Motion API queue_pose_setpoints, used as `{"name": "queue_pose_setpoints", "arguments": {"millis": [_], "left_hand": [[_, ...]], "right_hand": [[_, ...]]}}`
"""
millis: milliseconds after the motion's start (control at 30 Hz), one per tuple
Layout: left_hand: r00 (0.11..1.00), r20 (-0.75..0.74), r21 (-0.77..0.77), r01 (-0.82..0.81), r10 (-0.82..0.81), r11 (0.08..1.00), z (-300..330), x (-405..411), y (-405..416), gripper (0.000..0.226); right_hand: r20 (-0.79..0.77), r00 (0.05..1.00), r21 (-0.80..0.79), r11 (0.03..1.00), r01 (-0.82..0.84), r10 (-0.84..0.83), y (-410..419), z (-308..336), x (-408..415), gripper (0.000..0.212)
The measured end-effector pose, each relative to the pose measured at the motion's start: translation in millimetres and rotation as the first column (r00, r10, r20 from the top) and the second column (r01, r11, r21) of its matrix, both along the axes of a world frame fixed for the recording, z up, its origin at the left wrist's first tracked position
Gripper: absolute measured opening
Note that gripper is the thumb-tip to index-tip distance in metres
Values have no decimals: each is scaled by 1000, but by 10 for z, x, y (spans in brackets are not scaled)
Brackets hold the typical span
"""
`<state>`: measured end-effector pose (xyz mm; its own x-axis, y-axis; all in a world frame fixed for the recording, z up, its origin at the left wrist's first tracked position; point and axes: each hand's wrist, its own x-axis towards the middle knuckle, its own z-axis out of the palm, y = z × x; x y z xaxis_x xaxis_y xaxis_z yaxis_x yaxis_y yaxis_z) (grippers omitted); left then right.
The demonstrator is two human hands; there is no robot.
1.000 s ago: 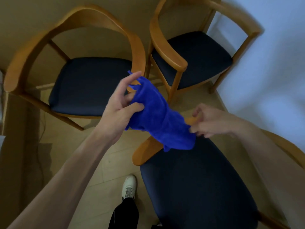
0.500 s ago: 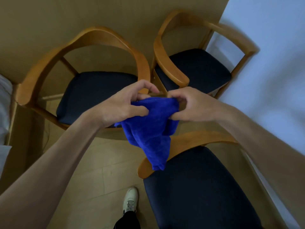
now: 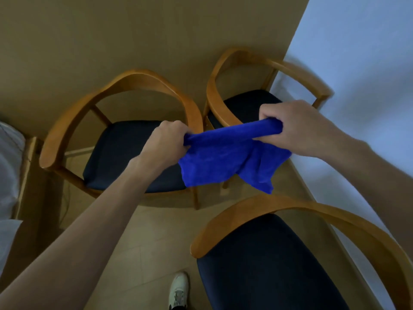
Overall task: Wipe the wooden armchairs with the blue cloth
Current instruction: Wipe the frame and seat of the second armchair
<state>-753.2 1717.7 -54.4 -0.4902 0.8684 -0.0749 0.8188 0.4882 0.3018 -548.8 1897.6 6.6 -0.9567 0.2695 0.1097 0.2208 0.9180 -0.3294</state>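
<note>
Both hands, left hand (image 3: 166, 142) and right hand (image 3: 297, 126), have fingers curled tight round the blue cloth (image 3: 225, 159), stretched in the air above three armchairs; no wood touched yet. One loose corner hangs down; it could bunch and leave the nearest armrest (image 3: 268, 209) patchily wiped.

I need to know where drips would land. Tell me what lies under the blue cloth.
The blue cloth, held by both hands, hangs in the air over the front corner of the left armchair's seat and the floor gap between chairs. What is directly behind it stays hidden.
</note>
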Motion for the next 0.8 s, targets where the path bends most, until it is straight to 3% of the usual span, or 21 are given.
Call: {"name": "queue_pose_setpoints", "arguments": {"millis": [167, 300, 400, 500, 633, 800], "left_hand": [[999, -41, 29, 35, -34, 999, -300, 258, -391, 20], [976, 160, -61, 157, -145, 986, -823, 734, -765, 16], [910, 378, -87, 218, -170, 972, -1197, 1114, -1044, 26], [855, 466, -72, 294, -228, 953, -1424, 1413, -1268, 29], [821, 527, -47, 284, -218, 958, -1516, 1521, -1341, 26], [816, 512, -128, 379, -266, 916, -1526, 1668, -1344, 22]], "right_hand": [[47, 999, -58, 998, 21, -19, 19, -200, 570, 24], [301, 954, -159, 986, 49, 1, -62, -808, 1135, 24], [542, 838, -153, 988, 24, 64, -152, -1296, 1524, 30], [665, 743, -174, 983, 55, 76, -292, -1664, 1806, 31], [719, 693, -196, 972, 128, 54, -433, -1889, 1961, 32], [755, 653, -205, 967, 153, 57, -499, -1902, 2093, 31]]}}
